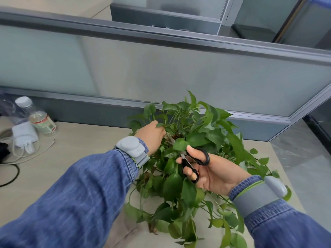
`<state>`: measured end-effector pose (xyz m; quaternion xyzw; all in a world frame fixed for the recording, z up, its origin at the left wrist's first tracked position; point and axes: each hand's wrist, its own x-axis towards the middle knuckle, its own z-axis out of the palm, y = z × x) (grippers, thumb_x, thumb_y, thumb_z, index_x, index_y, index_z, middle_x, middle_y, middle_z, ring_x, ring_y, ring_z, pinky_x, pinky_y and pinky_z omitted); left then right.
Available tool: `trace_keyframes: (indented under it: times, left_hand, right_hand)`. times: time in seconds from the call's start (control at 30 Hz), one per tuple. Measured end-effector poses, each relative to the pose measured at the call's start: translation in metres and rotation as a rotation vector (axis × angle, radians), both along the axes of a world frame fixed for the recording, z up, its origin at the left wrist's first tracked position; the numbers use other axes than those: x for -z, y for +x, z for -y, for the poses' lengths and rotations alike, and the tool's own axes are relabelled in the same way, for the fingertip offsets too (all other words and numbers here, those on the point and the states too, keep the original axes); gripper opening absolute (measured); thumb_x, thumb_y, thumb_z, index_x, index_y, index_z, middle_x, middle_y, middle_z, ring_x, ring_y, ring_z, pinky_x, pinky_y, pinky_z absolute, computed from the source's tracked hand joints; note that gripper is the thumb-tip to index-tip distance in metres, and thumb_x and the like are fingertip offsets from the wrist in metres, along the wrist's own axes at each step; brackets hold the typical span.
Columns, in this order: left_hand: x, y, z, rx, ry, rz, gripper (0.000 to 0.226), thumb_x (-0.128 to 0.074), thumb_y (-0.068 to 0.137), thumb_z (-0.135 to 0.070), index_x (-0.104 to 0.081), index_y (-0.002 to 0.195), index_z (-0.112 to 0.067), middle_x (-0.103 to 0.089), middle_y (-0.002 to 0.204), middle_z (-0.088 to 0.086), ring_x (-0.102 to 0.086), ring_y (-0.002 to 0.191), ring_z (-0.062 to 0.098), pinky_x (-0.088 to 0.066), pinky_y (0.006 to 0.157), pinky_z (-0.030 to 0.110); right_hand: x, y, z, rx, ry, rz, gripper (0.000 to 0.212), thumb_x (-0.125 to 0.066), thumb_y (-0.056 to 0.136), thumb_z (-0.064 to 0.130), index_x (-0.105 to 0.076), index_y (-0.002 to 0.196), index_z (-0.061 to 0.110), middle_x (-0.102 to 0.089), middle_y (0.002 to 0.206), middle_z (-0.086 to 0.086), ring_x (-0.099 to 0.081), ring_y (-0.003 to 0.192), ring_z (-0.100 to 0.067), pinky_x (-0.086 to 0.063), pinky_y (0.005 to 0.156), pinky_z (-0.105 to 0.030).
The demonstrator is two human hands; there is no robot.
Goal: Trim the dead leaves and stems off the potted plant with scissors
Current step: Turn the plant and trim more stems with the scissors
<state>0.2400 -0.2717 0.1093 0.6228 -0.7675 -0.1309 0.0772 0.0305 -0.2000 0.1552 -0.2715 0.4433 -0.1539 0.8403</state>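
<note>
While the head view looks down over both denim sleeves, the potted plant stands on the pale bench, right of centre and close under the frosted partition that closes off the far edge. Its pot is hidden by foliage; trailing stems spill over the bench toward the near edge, and a few brown, withered leaves show low in the near foliage. The left hand reaches into the upper left of the plant, fingers curled in among the stems; exactly what they pinch cannot be told. The right hand grips the black-handled scissors, thumb through one loop and fingers through the other, handles spread apart, blades pointing up-left into the leaves and largely hidden there. Each wrist carries a grey strapped device. At the far left of the bench stand a clear plastic bottle with a white cap, a white charger and loose cables, well apart from the plant. Bare bench surface lies between that clutter and the plant. At the right, the bench edge runs just beside the outer leaves, with grey floor beyond.
</note>
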Motion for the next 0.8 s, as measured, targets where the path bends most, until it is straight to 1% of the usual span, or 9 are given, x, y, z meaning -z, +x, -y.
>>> trace_keyframes:
  times: [0.1, 0.2, 0.27, 0.37, 0.4, 0.47, 0.53, 0.7, 0.8]
  left_hand:
    - [0.005, 0.001, -0.001, -0.035, -0.024, -0.077, 0.027, -0.037, 0.101, -0.013, -0.061, 0.099, -0.002, -0.055, 0.104, 0.014, -0.054, 0.097, 0.031, -0.042, 0.08, 0.037]
    - [0.008, 0.0, -0.004, -0.049, -0.035, -0.133, 0.026, -0.037, 0.102, -0.023, -0.053, 0.09, -0.005, -0.057, 0.092, 0.012, -0.055, 0.085, 0.033, -0.044, 0.075, 0.039]
    - [0.01, -0.001, -0.005, -0.051, -0.038, -0.159, 0.026, -0.037, 0.102, -0.024, -0.05, 0.09, -0.006, -0.058, 0.086, 0.01, -0.056, 0.079, 0.032, -0.043, 0.071, 0.039]
    - [0.011, -0.003, -0.008, -0.055, -0.039, -0.189, 0.025, -0.035, 0.103, -0.026, -0.05, 0.096, -0.007, -0.056, 0.081, -0.001, -0.053, 0.072, 0.024, -0.042, 0.066, 0.036]
    - [0.012, -0.004, -0.009, -0.061, -0.043, -0.197, 0.025, -0.034, 0.103, -0.027, -0.05, 0.097, -0.009, -0.058, 0.081, -0.002, -0.053, 0.071, 0.024, -0.043, 0.066, 0.037]
    - [0.015, -0.004, -0.011, -0.08, -0.046, -0.217, 0.025, -0.034, 0.103, -0.03, -0.049, 0.096, -0.011, -0.062, 0.081, 0.002, -0.056, 0.071, 0.027, -0.047, 0.066, 0.039]
    - [0.017, -0.004, -0.012, -0.105, -0.045, -0.244, 0.025, -0.034, 0.102, -0.031, -0.049, 0.095, -0.012, -0.064, 0.081, 0.004, -0.057, 0.07, 0.028, -0.046, 0.064, 0.038]
    - [0.021, -0.004, -0.012, -0.207, -0.005, -0.337, 0.024, -0.036, 0.101, -0.031, -0.051, 0.091, -0.015, -0.064, 0.079, 0.006, -0.058, 0.073, 0.029, -0.045, 0.065, 0.038]
    - [0.024, -0.004, -0.012, -0.226, 0.012, -0.354, 0.027, -0.036, 0.101, -0.029, -0.052, 0.087, -0.013, -0.065, 0.081, 0.008, -0.059, 0.076, 0.03, -0.046, 0.069, 0.039]
  right_hand:
    - [0.001, 0.003, 0.003, 0.044, 0.01, 0.013, 0.046, -0.068, 0.083, 0.045, -0.065, 0.108, 0.007, -0.056, 0.069, -0.006, -0.053, 0.052, -0.012, -0.038, 0.035, -0.015]
    - [0.004, 0.004, 0.005, 0.065, -0.025, -0.02, 0.048, -0.07, 0.08, 0.045, -0.065, 0.108, 0.007, -0.057, 0.07, -0.007, -0.053, 0.053, -0.012, -0.038, 0.035, -0.015]
    - [0.004, 0.002, 0.005, 0.08, -0.047, -0.028, 0.05, -0.071, 0.079, 0.046, -0.065, 0.109, 0.006, -0.058, 0.07, -0.007, -0.053, 0.053, -0.013, -0.038, 0.035, -0.016]
    - [0.005, -0.001, 0.008, 0.149, -0.036, 0.001, 0.049, -0.071, 0.08, 0.045, -0.064, 0.108, 0.005, -0.057, 0.07, -0.008, -0.052, 0.052, -0.013, -0.037, 0.035, -0.016]
    - [0.005, 0.0, 0.009, 0.169, -0.023, 0.014, 0.049, -0.07, 0.081, 0.045, -0.063, 0.108, 0.005, -0.057, 0.07, -0.008, -0.052, 0.052, -0.013, -0.037, 0.035, -0.016]
    - [0.005, 0.001, 0.01, 0.19, -0.005, 0.047, 0.048, -0.068, 0.083, 0.045, -0.061, 0.109, 0.005, -0.056, 0.07, -0.007, -0.051, 0.053, -0.013, -0.037, 0.036, -0.016]
    - [0.006, 0.0, 0.01, 0.205, 0.0, 0.078, 0.047, -0.068, 0.084, 0.045, -0.061, 0.11, 0.005, -0.055, 0.071, -0.007, -0.05, 0.054, -0.013, -0.036, 0.037, -0.016]
    - [0.008, 0.0, 0.005, 0.14, -0.029, 0.09, 0.051, -0.068, 0.085, 0.043, -0.062, 0.112, 0.001, -0.057, 0.07, -0.009, -0.052, 0.053, -0.014, -0.036, 0.036, -0.017]
    - [0.009, -0.007, 0.002, 0.175, -0.038, 0.252, 0.055, -0.072, 0.086, 0.043, -0.063, 0.117, -0.002, -0.055, 0.068, -0.009, -0.051, 0.052, -0.014, -0.038, 0.038, -0.018]
